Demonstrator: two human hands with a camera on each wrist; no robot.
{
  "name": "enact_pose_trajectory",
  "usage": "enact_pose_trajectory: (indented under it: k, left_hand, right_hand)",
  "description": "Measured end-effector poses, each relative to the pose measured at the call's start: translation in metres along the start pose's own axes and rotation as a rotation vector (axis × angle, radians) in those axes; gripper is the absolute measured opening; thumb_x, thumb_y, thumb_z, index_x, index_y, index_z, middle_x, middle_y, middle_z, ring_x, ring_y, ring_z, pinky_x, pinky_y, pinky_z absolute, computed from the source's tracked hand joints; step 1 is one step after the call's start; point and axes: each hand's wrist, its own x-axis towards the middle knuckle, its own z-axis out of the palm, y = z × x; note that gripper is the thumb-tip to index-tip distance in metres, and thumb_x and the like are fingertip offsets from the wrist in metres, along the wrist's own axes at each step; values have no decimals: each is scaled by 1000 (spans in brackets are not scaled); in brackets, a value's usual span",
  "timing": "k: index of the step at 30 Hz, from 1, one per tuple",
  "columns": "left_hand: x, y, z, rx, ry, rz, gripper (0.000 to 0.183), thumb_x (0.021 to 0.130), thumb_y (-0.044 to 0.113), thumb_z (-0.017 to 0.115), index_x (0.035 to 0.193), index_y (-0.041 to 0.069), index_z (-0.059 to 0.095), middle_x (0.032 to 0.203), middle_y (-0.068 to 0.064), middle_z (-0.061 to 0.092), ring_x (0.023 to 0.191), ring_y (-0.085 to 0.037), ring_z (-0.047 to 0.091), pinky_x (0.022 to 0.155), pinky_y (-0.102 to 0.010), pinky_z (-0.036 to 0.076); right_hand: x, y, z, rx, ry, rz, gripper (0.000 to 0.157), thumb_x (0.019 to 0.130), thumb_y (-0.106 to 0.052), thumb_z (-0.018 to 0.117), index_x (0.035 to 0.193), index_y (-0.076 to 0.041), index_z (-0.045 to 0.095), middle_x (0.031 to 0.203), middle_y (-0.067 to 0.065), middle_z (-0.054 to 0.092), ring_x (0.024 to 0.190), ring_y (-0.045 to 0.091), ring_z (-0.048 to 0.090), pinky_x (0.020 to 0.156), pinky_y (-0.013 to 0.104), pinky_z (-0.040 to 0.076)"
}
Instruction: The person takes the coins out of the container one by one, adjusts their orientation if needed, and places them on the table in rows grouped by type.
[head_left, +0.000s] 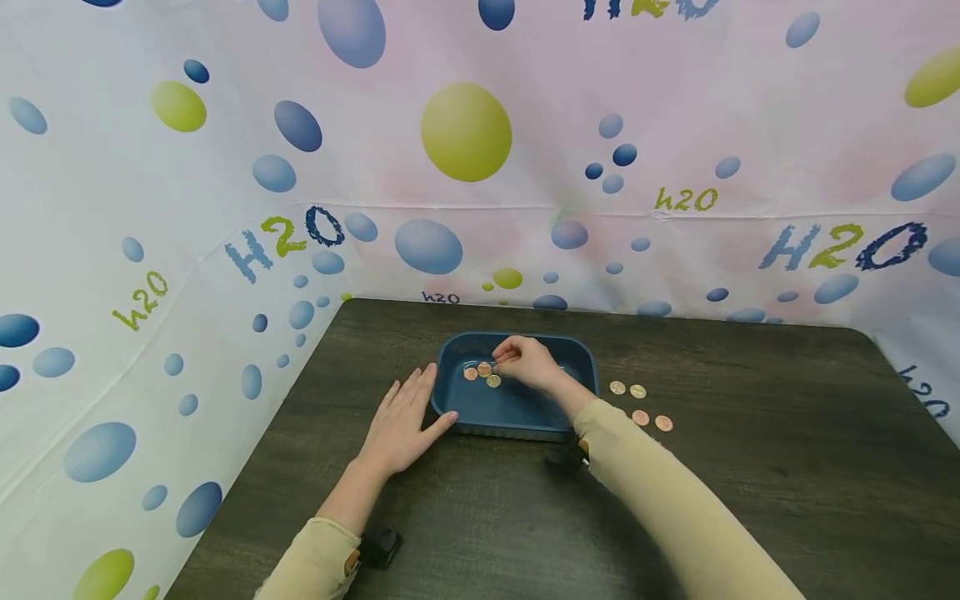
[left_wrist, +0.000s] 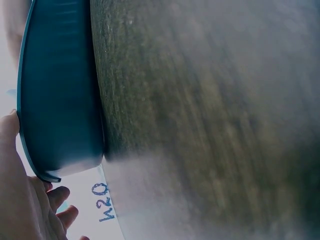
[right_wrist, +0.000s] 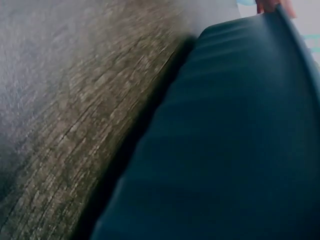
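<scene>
A dark blue rectangular tray stands on the table, with several small coins inside near its left end. My left hand lies along the tray's left end, fingers extended and spread. Its thumb reaches the front left corner; in the left wrist view the left hand is right at the rim. Over the tray's inside, my right hand has its thumb and fingertips drawn together beside the coins. I cannot tell whether a coin is between them. The tray's side wall fills much of the right wrist view.
Right of the tray, several copper and brass-coloured coins lie on the dark wood-grain table, close to the right forearm. A white cloth with blue and green dots hangs behind and at the sides.
</scene>
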Motion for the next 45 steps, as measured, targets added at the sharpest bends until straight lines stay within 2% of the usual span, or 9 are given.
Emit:
enact_pose_trajectory:
  k: [7, 14, 20, 25, 31, 41, 45]
  left_hand:
    - [0, 1, -1, -9, 16, 16, 86, 92, 68, 35, 154, 12, 15, 157, -5, 22, 144, -21, 17, 114, -52, 14]
    - [0, -1, -1, -13, -1, 5, 87, 92, 70, 33, 155, 13, 13, 158, -2, 19, 144, -19, 14, 115, -49, 12]
    - [-1, -1, 0, -15, 5, 7, 87, 92, 69, 34, 155, 12, 15, 158, -2, 19, 144, -19, 15, 115, -50, 11]
    - [-1, -1, 0, -18, 10, 6, 86, 92, 69, 35, 155, 14, 14, 158, -2, 19, 144, -19, 15, 114, -50, 13]
    - [0, -1, 0, -8, 0, 2, 87, 92, 70, 33, 155, 14, 13, 158, -1, 19, 144, -19, 15, 114, -50, 13]
    - [-1, 1, -1, -15, -7, -2, 87, 92, 69, 34, 155, 14, 13, 157, -1, 19, 144, -19, 16, 114, -50, 13]
    - [-1, 0, 0, -11, 4, 2, 87, 92, 69, 35, 155, 13, 14, 157, -2, 20, 144, -20, 16, 114, -50, 14]
  right_hand:
    - [8, 6, 7, -111, 14, 21, 16, 86, -4, 68, 101, -1, 65, 91, 7, 63, 82, 19, 60, 72, 33, 51]
    - [10, 13, 14, -195, 3, 19, 17, 83, -6, 73, 99, -2, 67, 88, 5, 63, 79, 17, 59, 70, 32, 51]
    - [11, 14, 15, -295, -5, -20, 15, 83, -6, 74, 96, -2, 68, 87, 4, 63, 79, 17, 59, 72, 33, 51]
    - [10, 15, 17, -348, -11, -65, 14, 83, -7, 74, 96, -2, 71, 83, 3, 64, 72, 14, 57, 68, 30, 49]
    - [11, 17, 18, -395, -13, -92, 15, 82, -8, 76, 95, -2, 72, 82, 3, 65, 69, 13, 54, 65, 28, 48]
    - [11, 13, 19, -437, -65, -62, 15, 80, -4, 75, 90, -2, 64, 77, 2, 56, 68, 14, 49, 64, 28, 46]
    - [11, 12, 19, -451, -54, -93, 16, 79, -3, 76, 87, -3, 63, 77, 3, 56, 68, 15, 50, 63, 28, 45]
